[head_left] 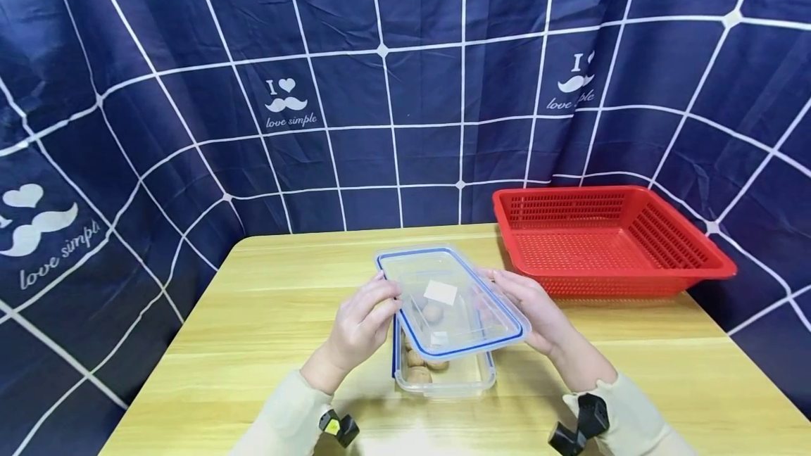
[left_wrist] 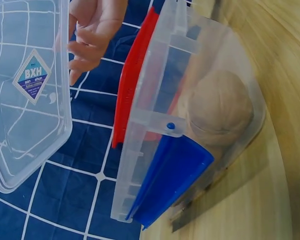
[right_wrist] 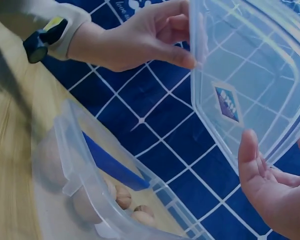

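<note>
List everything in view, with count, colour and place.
Lid: one, clear with blue seal, held tilted above the container
Sticker: one, blue and purple, on the lid
Container: one, clear, on the table
Latch: at least one, blue, on the container's side
Walnuts: several, brown, inside the container
Basket: one, red, far right
Table: one, yellow wood-grain, under container and basket
Curtain: navy, white-gridded, behind
Sleeves: two, cream
Wrist devices: two, black
Left hand: one, lid's left edge
Right hand: one, lid's right edge

A curtained-off work corner, navy curtains (head_left: 424,90) with white grid lines are hanging around a wood-grain tabletop (head_left: 272,308), hiding the wider room
</note>
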Demonstrator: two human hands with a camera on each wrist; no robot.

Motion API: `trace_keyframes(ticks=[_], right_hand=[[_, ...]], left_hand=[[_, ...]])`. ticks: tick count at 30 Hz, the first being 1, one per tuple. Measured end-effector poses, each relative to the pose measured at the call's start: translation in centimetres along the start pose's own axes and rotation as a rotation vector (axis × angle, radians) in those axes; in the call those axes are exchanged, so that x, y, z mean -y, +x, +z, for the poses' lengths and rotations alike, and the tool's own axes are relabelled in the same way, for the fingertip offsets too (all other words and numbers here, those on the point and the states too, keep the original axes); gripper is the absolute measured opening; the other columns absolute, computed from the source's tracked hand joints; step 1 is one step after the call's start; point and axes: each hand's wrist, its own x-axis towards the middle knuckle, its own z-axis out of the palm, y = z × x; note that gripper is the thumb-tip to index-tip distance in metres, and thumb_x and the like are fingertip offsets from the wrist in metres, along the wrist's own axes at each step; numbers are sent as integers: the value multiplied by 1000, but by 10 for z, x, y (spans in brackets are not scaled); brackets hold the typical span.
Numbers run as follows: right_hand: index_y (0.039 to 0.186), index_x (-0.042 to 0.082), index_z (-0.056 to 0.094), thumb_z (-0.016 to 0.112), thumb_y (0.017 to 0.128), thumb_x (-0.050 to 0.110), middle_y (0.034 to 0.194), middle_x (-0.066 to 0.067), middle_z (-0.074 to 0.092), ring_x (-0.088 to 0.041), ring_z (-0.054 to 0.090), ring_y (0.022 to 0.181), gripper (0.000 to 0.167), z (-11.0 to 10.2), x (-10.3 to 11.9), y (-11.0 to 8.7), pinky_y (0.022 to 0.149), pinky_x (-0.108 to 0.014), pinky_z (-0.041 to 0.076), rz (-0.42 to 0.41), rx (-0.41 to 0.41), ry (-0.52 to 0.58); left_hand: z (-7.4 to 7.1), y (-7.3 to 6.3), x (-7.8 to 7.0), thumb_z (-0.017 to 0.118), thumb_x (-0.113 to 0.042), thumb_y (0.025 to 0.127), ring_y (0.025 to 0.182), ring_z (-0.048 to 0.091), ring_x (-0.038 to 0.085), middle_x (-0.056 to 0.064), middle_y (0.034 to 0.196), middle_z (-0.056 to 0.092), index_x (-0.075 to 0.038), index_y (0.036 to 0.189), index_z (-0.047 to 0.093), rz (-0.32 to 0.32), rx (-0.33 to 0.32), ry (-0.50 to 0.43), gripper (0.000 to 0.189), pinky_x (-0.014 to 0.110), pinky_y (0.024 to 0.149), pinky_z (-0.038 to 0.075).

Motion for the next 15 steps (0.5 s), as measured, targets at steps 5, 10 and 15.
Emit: trace_keyframes(ticks=[5,10,15], right_hand=[[130,2,47,37,101,13,109,-10,64,-18,64,92,32,-2,-1,1,80,-32,52,73,37,134],[126,1,49,37,100,6,106,-13,65,-21,65,89,29,-3,-4,2,76,-33,53,56,35,195],[125,0,46,38,99,3,104,-13,65,-20,66,85,27,-3,-7,3,74,-32,54,11,-15,171]], left_hand=[[-1,-5,0,52,1,92,82,63,31,20,91,62,2,87,56,-12,21,-5,6,44,77,52],[-4,-12,0,52,-4,93,89,62,31,19,101,61,3,93,57,-123,85,-18,9,36,81,52],[-9,-21,-1,60,1,85,103,57,32,21,115,56,6,108,57,-404,174,-106,24,32,88,48]])
